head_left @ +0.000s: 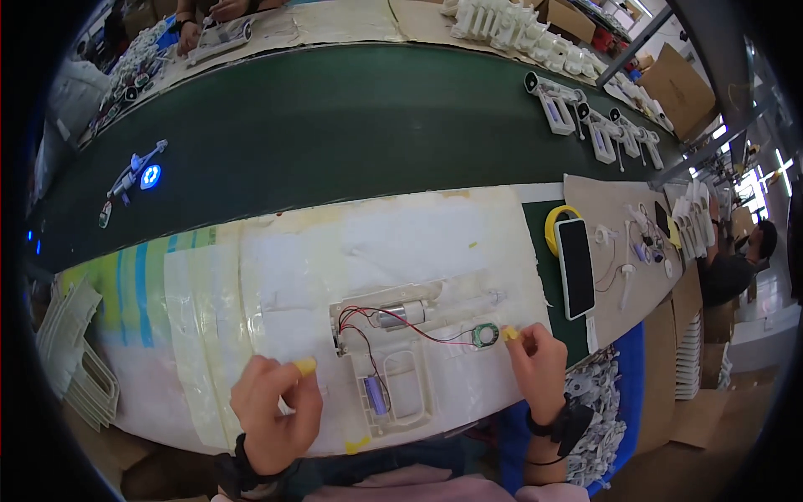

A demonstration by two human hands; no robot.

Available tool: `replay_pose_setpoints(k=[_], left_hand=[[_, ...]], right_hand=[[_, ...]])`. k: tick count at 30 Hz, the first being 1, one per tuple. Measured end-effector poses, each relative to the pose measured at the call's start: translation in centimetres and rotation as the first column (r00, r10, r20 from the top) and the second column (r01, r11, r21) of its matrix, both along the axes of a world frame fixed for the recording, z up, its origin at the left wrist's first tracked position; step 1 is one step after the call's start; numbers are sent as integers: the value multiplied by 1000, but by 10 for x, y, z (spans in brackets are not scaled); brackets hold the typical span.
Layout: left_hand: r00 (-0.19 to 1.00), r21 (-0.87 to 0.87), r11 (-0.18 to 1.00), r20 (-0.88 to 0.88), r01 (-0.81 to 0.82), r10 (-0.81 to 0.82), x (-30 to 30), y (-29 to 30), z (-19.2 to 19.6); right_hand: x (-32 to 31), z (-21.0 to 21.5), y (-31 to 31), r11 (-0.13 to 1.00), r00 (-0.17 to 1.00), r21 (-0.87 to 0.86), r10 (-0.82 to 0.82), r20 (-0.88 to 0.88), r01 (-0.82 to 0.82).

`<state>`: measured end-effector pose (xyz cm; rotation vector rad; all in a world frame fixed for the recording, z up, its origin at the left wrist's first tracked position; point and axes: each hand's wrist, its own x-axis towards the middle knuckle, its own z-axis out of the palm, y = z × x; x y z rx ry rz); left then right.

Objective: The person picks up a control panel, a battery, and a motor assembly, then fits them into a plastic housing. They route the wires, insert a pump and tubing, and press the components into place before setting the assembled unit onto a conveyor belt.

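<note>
A white plastic housing half [425, 368], shaped like a handheld device with a looped handle, lies open side up on the bench before me. It holds a silver cylindrical motor [401, 315] and a purple battery cell [375, 395]; red and black wires [365, 310] run to a round green circuit board [484, 335]. Right beside that board, my right hand [539, 368] is closed, thumb against index finger. Left of the housing, my left hand [276, 410] is curled in a pinch. Both index fingers wear yellow finger covers. What either pinch holds, if anything, is too small to tell.
A phone [575, 268] and a yellow tape roll [560, 227] lie right. White frames [79, 360] lean left. Beyond runs a green conveyor [335, 125] carrying assembled devices [594, 125] and a blue-lit unit [150, 176]. Below right is a blue bin [633, 402]. Another person's hands work far left.
</note>
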<state>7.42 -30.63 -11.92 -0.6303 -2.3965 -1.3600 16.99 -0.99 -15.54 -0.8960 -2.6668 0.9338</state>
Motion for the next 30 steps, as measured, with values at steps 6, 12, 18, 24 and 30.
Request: replay_pose_setpoints(k=[6, 12, 18, 24, 30], left_hand=[[908, -87, 904, 12, 419, -419, -53, 97, 18], [814, -453, 688, 175, 566, -554, -64, 146, -21], [843, -589, 713, -97, 381, -530, -61, 158, -37], [801, -671, 644, -123, 368, -586, -60, 155, -25], [916, -154, 904, 18, 399, -401, -69, 112, 4]], right_hand=[[-16, -22, -16, 990, 993, -87, 109, -48, -112], [7, -21, -18, 671, 973, -739, -121, -196, -65], [13, -16, 4, 698, 983, -705, -7, -186, -128], [10, -27, 2, 695, 954, -695, -46, -297, -183], [-14, 5, -2, 928, 942, -324, 71, -328, -183]])
